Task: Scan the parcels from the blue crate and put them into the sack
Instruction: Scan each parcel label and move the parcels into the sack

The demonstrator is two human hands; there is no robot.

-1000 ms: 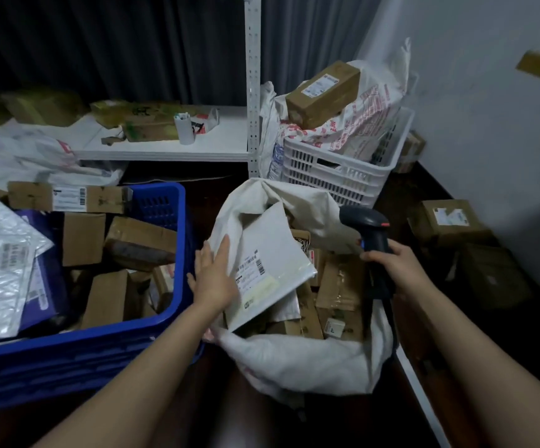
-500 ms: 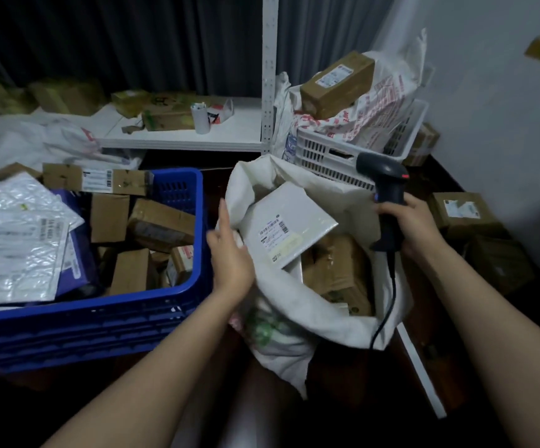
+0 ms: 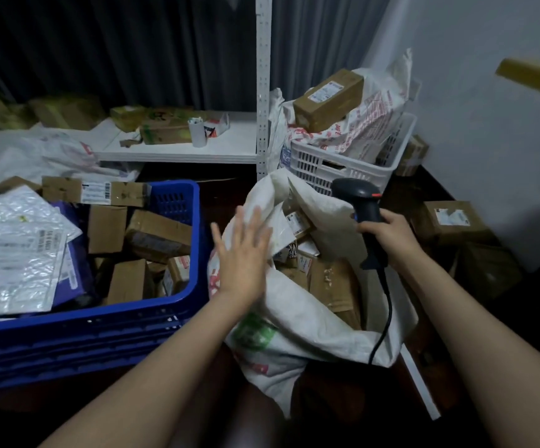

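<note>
Head view looks down on a white sack (image 3: 294, 321) standing with its mouth wide open, brown boxes and small labelled packets (image 3: 330, 282) piled inside it. Over the sack's left rim is the left hand (image 3: 244, 253), palm down, fingers straight and spread, holding nothing; it is blurred, and whether it touches the cloth cannot be told. At the sack's right rim the right hand (image 3: 388, 234) has its fingers wrapped round the handle of a black scanner (image 3: 360, 202), whose head is above the sack's far edge, while its cable (image 3: 386, 315) hangs down the sack's right side. Just left of the sack, touching it, stands the blue crate (image 3: 84, 328), with cardboard parcels (image 3: 158, 234) at the end near the sack and silver plastic mailers (image 3: 13, 253) at the end away from it. Behind the sack is a white basket (image 3: 343, 163) holding a printed bag and a long carton (image 3: 328, 98).
</note>
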